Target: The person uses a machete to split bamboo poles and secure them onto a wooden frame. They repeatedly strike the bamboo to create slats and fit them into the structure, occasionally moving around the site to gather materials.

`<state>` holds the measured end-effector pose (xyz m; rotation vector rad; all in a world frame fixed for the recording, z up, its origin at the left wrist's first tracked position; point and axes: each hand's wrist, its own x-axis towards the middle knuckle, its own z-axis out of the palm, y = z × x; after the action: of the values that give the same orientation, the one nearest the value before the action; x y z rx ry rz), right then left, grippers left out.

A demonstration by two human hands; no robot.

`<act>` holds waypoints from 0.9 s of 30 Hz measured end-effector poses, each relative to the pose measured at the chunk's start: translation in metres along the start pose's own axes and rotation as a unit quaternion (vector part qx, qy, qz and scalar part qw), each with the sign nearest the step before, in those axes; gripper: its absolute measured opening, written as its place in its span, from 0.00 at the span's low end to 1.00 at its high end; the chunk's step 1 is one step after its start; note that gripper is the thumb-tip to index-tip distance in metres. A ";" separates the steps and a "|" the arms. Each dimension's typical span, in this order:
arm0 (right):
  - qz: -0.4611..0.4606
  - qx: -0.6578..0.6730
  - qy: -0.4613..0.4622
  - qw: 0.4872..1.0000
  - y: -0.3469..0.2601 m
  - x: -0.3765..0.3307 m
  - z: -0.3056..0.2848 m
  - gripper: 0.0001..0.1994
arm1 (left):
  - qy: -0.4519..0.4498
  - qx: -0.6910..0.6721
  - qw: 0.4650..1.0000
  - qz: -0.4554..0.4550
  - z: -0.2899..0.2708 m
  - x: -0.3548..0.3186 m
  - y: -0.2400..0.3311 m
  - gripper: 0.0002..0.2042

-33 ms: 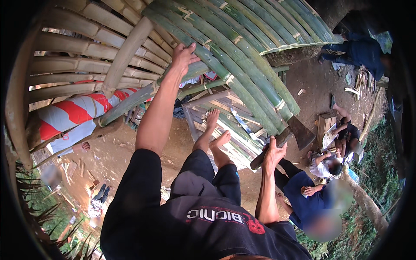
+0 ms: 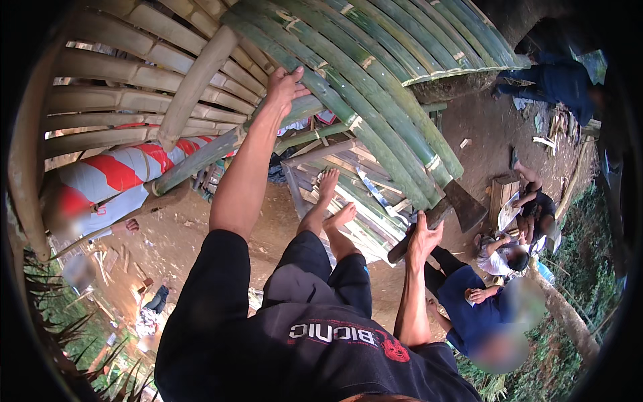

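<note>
Up high, one hand steadies while the other grips a tool.

Seemingly for balance, the left hand [image 2: 284, 86] is closed around a green bamboo pole [image 2: 221, 149] of the bamboo frame [image 2: 375, 87], arm stretched out. The right hand [image 2: 423, 238] is wrapped around the handle of a hatchet [image 2: 450, 206], whose blade rests against the lower ends of the green bamboo. Bare feet [image 2: 335, 201] brace on slats below; seated people [image 2: 509, 241] are on the ground.
</note>
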<state>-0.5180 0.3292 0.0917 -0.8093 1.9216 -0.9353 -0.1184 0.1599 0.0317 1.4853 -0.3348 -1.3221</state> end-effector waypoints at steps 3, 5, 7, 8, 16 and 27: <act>-0.147 -0.190 0.028 0.970 -0.015 -0.002 -0.013 0.18 | 0.014 0.010 1.000 -0.016 -0.004 0.001 0.000 0.13; -0.192 -0.246 0.043 0.949 -0.040 -0.013 -0.010 0.15 | 0.022 0.009 1.000 -0.014 -0.003 -0.001 0.002 0.13; -0.157 -0.207 -0.030 0.965 -0.055 -0.020 0.005 0.14 | 0.022 0.008 1.000 0.002 0.005 -0.002 0.008 0.13; -0.146 -0.173 -0.075 0.971 -0.059 -0.022 0.016 0.14 | 0.019 0.007 1.000 0.005 0.008 -0.005 0.007 0.13; -0.175 -0.214 -0.336 0.900 -0.137 -0.007 0.131 0.20 | -0.007 -0.009 1.000 0.011 -0.011 0.012 -0.009 0.11; -0.280 -0.325 -0.351 0.832 -0.156 0.009 0.185 0.20 | -0.001 -0.033 0.999 0.007 -0.001 0.003 0.000 0.10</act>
<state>-0.3313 0.1861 0.1485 -1.8887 1.3154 -0.1627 -0.1162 0.1577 0.0299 1.4248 -0.2999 -1.3103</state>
